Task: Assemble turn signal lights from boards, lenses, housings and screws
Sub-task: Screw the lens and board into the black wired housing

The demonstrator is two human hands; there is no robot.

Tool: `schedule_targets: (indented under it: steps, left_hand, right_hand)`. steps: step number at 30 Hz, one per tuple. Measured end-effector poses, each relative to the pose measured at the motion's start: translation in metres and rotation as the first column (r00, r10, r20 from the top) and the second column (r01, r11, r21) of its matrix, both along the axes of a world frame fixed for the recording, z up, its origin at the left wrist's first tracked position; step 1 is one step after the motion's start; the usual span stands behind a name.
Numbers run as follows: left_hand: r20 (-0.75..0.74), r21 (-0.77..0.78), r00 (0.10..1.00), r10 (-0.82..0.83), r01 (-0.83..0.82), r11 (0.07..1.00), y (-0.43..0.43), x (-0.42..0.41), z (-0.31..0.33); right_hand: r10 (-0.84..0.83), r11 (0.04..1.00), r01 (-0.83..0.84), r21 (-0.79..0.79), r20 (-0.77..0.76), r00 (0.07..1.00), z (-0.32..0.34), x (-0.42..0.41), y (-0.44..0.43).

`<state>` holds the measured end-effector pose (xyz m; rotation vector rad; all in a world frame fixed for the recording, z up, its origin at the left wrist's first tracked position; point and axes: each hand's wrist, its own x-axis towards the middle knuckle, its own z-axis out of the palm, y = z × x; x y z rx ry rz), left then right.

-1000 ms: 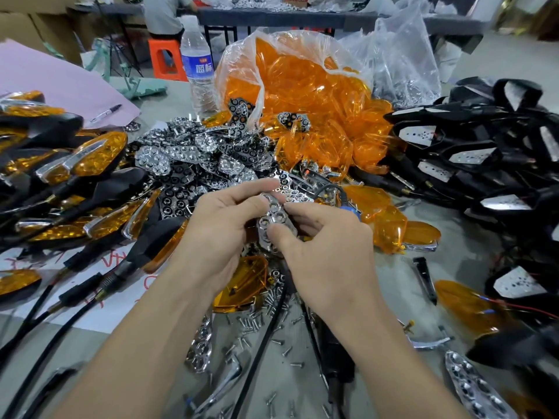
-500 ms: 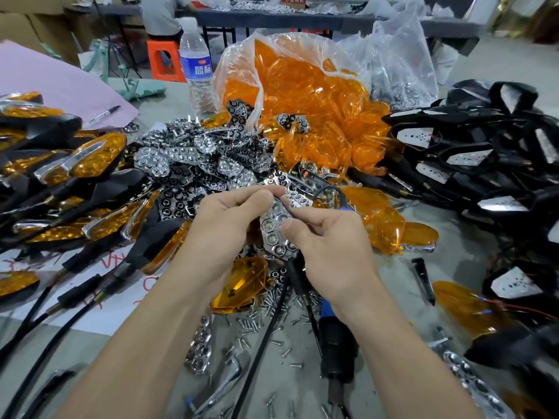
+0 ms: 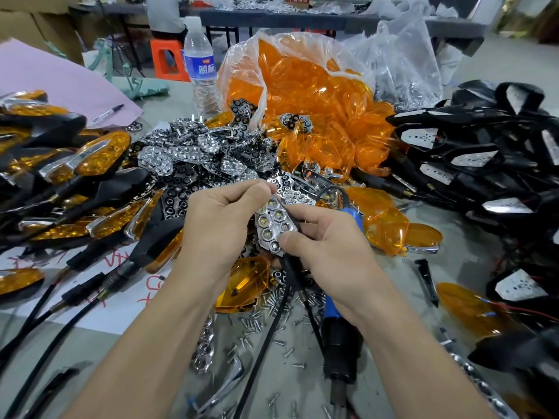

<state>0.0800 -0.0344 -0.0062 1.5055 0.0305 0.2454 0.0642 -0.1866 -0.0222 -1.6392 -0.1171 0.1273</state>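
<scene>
Crowded table (image 3: 472,252) | left hand (image 3: 217,228) pinches chrome reflector (image 3: 273,220) top edge | right hand (image 3: 329,246) pinches bottom edge

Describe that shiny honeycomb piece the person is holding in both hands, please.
The honeycomb piece is a tapering plate with a mirror-bright chrome look. Its face is divided into hexagonal cups, several with a pale LED at the centre. It is held above the table, face toward the camera. The left hand pinches its upper end; the right hand grips the lower end, thumb on its face. A black cable hangs below it.
</scene>
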Motion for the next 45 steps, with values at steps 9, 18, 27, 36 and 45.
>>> schedule_targets:
  steps: [9,18,27,36,45]
  left_hand:
    - [-0.018,-0.157,0.960,-0.280,0.274,0.949,0.007,0.000,0.008]
    - [-0.029,-0.138,0.981,-0.191,0.185,0.973,0.008,0.003,0.008]
    - [-0.077,0.112,0.995,-0.062,0.071,0.991,-0.002,0.003,-0.002]
    - [-0.094,0.240,0.984,-0.152,0.170,0.956,0.004,0.007,0.000]
    - [-0.170,0.023,0.967,0.191,-0.190,0.982,0.043,0.015,0.019]
  right_hand:
    - [-0.029,0.997,0.024,0.076,0.061,0.998,-0.002,0.003,-0.001]
    - [0.006,0.998,0.003,-0.063,0.130,0.991,0.005,-0.005,0.002]
    - [-0.124,0.987,0.141,-0.083,0.185,0.975,0.014,-0.008,0.006]
    - [-0.207,0.945,0.267,-0.189,0.286,0.935,0.016,-0.013,0.011]
    - [0.123,0.764,0.137,-0.630,0.350,0.929,0.025,-0.016,0.005]
